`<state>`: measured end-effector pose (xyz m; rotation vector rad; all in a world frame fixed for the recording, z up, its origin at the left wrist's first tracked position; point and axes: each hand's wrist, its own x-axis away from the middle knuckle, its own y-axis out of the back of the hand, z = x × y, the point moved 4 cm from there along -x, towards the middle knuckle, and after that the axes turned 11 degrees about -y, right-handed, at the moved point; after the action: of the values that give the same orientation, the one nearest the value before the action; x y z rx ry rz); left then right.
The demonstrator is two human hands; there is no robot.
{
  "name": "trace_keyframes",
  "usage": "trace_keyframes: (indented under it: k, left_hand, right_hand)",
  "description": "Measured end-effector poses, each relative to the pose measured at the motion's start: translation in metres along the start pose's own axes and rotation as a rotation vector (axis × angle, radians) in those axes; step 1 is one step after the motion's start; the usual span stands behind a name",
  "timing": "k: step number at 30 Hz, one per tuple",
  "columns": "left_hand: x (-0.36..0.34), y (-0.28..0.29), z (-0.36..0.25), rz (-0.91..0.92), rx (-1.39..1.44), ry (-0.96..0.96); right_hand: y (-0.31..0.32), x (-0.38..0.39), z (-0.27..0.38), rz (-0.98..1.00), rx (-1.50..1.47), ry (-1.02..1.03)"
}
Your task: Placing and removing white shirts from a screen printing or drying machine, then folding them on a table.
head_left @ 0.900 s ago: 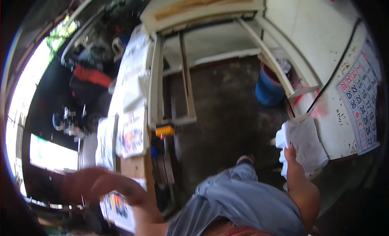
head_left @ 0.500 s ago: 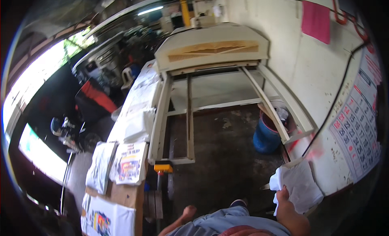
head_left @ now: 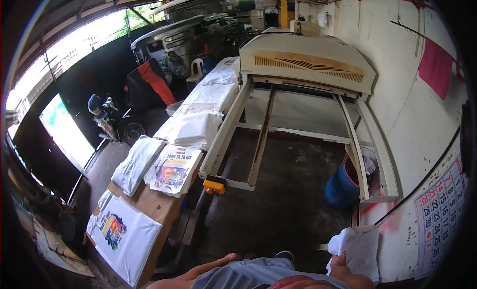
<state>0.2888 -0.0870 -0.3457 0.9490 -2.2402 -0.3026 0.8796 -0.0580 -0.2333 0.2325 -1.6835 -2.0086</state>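
Note:
My right hand (head_left: 339,263), at the lower right, grips a white folded cloth (head_left: 355,252) by its near left edge. My left hand (head_left: 229,259) is low beside my grey shorts (head_left: 248,274); its fingers are too small and partly hidden to read. A long table (head_left: 166,219) on the left carries a printed white shirt (head_left: 119,239), a stack of printed shirts (head_left: 169,175), folded plain white shirts (head_left: 134,162) and more white piles. Right of it stands a cream machine (head_left: 305,60) with an open rail frame (head_left: 253,182) and a yellow switch box (head_left: 212,186).
A blue drum (head_left: 340,182) stands under the right rails, by a white wall (head_left: 392,115) with a calendar (head_left: 437,214) and pink cloth (head_left: 435,68). A motorcycle (head_left: 112,120), plastic chair (head_left: 196,70) and light-coloured vehicle (head_left: 159,40) stand left and behind, near a dark gate (head_left: 35,155).
The view has tilted up and shifted, showing more of the workshop behind the machine. My left hand has dropped from the table side to beside my shorts. My right hand still grips the white cloth.

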Motion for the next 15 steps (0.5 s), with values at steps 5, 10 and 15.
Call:
trace_keyframes:
  k: [5, 10, 15]
  left_hand:
    - [0.009, 0.003, 0.035, -0.093, -0.115, 0.058]
    - [0.028, 0.008, 0.024, -0.121, 0.002, 0.129]
    - [0.041, -0.011, 0.019, -0.156, 0.13, 0.092]
  right_hand:
    - [0.003, -0.006, 0.039, 0.02, 0.005, 0.093]
    - [-0.004, -0.01, 0.079, 0.02, 0.002, 0.159]
    - [-0.007, -0.01, 0.13, 0.015, -0.052, 0.207]
